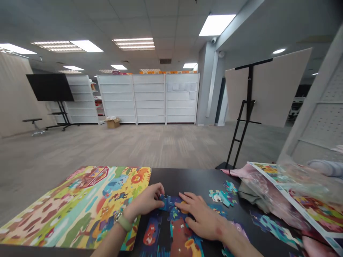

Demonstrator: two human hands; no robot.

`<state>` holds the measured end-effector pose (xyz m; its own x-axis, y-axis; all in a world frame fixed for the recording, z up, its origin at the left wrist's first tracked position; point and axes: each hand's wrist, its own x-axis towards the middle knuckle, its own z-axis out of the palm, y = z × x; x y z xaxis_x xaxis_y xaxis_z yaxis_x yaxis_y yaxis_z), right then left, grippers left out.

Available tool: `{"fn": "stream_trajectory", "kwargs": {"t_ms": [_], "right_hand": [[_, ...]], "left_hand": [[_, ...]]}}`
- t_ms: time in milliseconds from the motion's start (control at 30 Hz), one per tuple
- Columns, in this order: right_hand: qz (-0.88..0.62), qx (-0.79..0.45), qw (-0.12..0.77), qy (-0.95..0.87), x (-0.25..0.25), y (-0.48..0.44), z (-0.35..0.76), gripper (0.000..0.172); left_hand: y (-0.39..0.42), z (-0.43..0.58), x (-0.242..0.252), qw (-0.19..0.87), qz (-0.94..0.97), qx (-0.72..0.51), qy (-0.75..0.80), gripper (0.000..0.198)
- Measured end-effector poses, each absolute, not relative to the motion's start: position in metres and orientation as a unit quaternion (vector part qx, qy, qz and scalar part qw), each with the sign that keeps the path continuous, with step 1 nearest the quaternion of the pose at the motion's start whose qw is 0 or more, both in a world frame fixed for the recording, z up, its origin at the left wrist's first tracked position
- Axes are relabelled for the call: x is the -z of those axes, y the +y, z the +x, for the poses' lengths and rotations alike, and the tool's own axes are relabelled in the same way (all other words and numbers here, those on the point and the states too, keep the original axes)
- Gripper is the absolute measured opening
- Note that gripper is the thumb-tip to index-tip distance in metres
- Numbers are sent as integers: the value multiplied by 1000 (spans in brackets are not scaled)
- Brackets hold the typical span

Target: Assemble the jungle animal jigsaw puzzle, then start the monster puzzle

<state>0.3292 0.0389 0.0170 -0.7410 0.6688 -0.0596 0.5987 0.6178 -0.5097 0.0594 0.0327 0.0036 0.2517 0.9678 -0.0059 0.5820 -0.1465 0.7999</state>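
My left hand (148,199) pinches the edge of a dark blue jigsaw piece (166,202) on the black table. My right hand (199,217) lies with fingers spread over joined jigsaw pieces, covering part of them. Below the hands, a jigsaw section with a brown bear (180,232) reaches the bottom edge of the view. Left of it lies a piece with a red animal (150,233). Several loose teal pieces (222,197) sit beyond my right hand, and more blue and white pieces (276,228) lie farther right.
A colourful animal picture board (88,207) covers the table's left side. On the right are a pink bag (270,200) and a printed picture sheet (308,207) under clear plastic. Past the black table (184,176) stand an easel (242,132) and white shelves (148,100).
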Motion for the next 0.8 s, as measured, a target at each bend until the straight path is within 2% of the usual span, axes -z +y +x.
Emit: {"fn": "stream_trajectory", "kwargs": {"t_ms": [167, 400, 533, 667, 733, 800], "right_hand": [[-368, -237, 26, -898, -22, 38, 325, 65], [-368, -242, 24, -898, -25, 39, 328, 66], [-366, -249, 27, -896, -25, 38, 328, 66], [-365, -246, 24, -898, -26, 39, 328, 66], [-363, -248, 26, -898, -26, 39, 328, 65], [-363, -249, 26, -897, -27, 39, 328, 65]], "left_hand": [[35, 52, -8, 381, 704, -298, 520, 20], [37, 47, 8, 372, 721, -276, 515, 39], [36, 49, 10, 369, 724, -272, 516, 42], [34, 50, 5, 390, 720, -269, 508, 63], [34, 50, 4, 405, 711, -272, 507, 59], [34, 50, 1, 424, 701, -275, 503, 48]]}}
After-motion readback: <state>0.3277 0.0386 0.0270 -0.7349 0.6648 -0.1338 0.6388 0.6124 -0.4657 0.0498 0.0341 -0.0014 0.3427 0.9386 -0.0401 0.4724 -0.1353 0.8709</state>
